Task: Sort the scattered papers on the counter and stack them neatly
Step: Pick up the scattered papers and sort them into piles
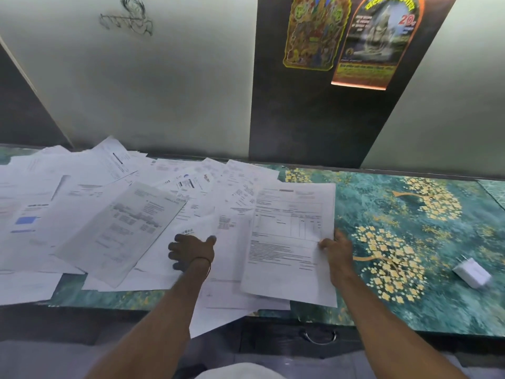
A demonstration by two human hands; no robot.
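Observation:
Many white printed papers (90,203) lie scattered and overlapping across the left and middle of the green floral counter (410,305). A printed form sheet (289,242) lies on top at the pile's right end. My right hand (337,248) pinches that sheet's right edge, thumb on top. My left hand (191,251) rests flat, fingers spread, on the papers in the middle. A greyish sheet (123,228) lies slanted just left of that hand. Some sheets (210,318) hang over the counter's front edge.
A white charger plug (471,273) lies on the counter at the right. The wall rises directly behind the counter, with two colourful posters (352,36) on a dark panel. A metal drawer handle (319,337) sits below the front edge.

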